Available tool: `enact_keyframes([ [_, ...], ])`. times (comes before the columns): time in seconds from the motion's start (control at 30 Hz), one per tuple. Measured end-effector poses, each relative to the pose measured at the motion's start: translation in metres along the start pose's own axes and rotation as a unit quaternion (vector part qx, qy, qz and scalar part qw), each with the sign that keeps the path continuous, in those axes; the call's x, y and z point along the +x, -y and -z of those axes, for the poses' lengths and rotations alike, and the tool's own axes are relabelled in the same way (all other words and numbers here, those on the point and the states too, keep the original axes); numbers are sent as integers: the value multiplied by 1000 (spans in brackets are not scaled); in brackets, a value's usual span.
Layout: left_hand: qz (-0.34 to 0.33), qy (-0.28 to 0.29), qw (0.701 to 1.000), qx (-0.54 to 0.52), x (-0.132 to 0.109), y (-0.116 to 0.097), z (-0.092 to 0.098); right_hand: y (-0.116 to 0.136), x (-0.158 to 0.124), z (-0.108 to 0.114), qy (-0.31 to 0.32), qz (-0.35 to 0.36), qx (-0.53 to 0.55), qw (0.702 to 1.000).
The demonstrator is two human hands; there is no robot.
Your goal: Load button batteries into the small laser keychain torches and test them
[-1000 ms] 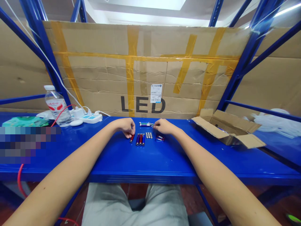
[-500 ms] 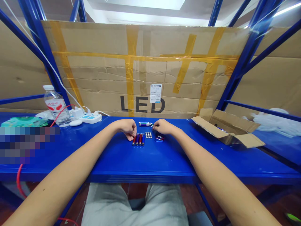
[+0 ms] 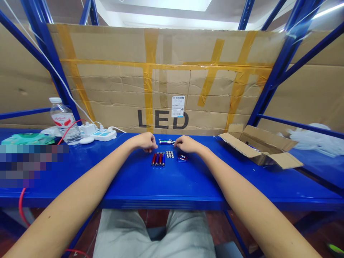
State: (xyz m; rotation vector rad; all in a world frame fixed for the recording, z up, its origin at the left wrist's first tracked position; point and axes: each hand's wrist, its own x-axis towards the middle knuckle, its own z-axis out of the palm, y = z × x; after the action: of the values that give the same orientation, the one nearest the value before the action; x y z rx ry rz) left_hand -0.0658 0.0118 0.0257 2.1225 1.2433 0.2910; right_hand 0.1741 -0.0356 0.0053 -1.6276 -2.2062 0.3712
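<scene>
On the blue table lies a row of red and blue metal tubes (image 3: 158, 159). Just behind its left end is my left hand (image 3: 147, 142), fingers curled together; whatever they hold, if anything, is too small to make out. Silvery tubes (image 3: 164, 142) lie crosswise farther back, between the hands. My right hand (image 3: 184, 144) is closed at their right end, its fingertips by a small metal piece I cannot make out clearly. Small round silver cells (image 3: 170, 154) sit in a block right of the row. Blue and red carabiners (image 3: 182, 158) lie below my right hand.
An open cardboard box (image 3: 244, 145) stands at the right. A water bottle (image 3: 64, 122), a white power strip (image 3: 103, 134) and a red cable (image 3: 21, 206) are at the left. A large cardboard panel (image 3: 118, 89) closes off the back.
My left hand has moved up and slightly right, away from the left end of the tube row. My right hand has hardly moved.
</scene>
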Motion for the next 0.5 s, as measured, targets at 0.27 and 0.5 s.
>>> enact_keyframes([
  [0.27, -228, -185, 955, 48, -2, -21, -27, 14, -3, 2, 35, 36, 281, 958],
  [0.5, -209, -118, 964, -119, 0, -27, -48, 21, -8, 1, 86, 55, 370, 924],
])
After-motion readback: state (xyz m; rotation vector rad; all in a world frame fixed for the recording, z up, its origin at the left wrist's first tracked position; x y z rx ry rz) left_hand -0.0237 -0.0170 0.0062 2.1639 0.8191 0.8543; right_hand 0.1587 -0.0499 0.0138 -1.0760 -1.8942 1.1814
